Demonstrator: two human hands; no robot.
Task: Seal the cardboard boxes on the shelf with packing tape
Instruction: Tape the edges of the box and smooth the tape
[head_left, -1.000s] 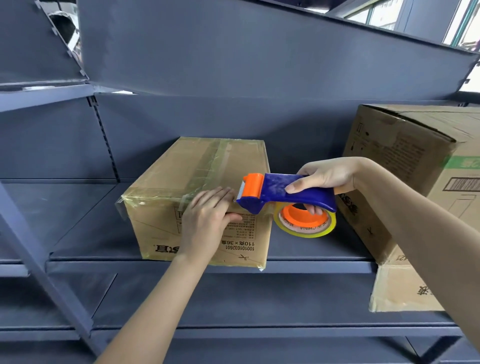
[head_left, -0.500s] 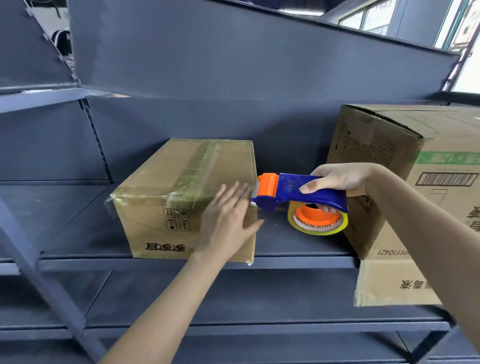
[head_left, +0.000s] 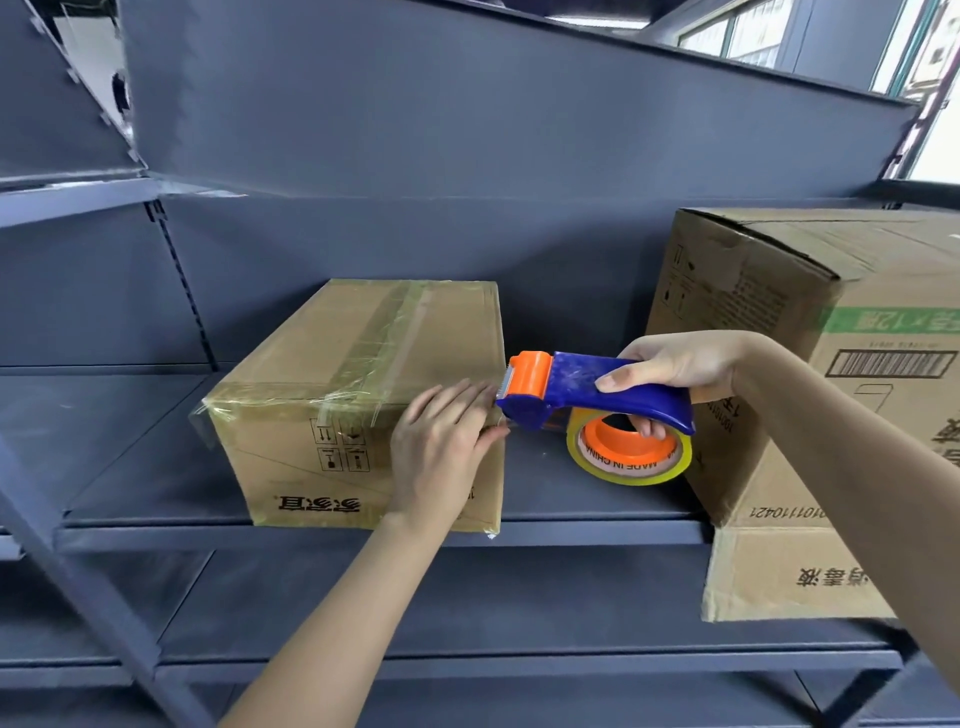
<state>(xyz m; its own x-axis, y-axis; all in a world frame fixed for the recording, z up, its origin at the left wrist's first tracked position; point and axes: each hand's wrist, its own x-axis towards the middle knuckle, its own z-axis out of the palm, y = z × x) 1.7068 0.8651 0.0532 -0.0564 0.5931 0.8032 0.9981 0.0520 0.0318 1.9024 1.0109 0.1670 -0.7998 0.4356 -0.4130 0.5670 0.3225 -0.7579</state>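
The left hand (head_left: 441, 441) lies flat, fingers (head_left: 462, 402) straight, pressing the box (head_left: 332, 374) at its near top edge by the right corner. Just right of those fingertips is the toothed end of the dispenser (head_left: 571, 387), gripped at the handle by the curled right hand (head_left: 680, 366), roll (head_left: 628, 452) beneath. The dispenser's long axis runs left to right along that edge; the left hand is nearer the tape end, so smoothing it down likely falls there

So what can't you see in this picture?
Head view:
1. Small box: upper right front hidden by the left hand.
2. Big box: right part cut off by the picture edge.
3. Tape roll: top hidden by the dispenser in the right hand.
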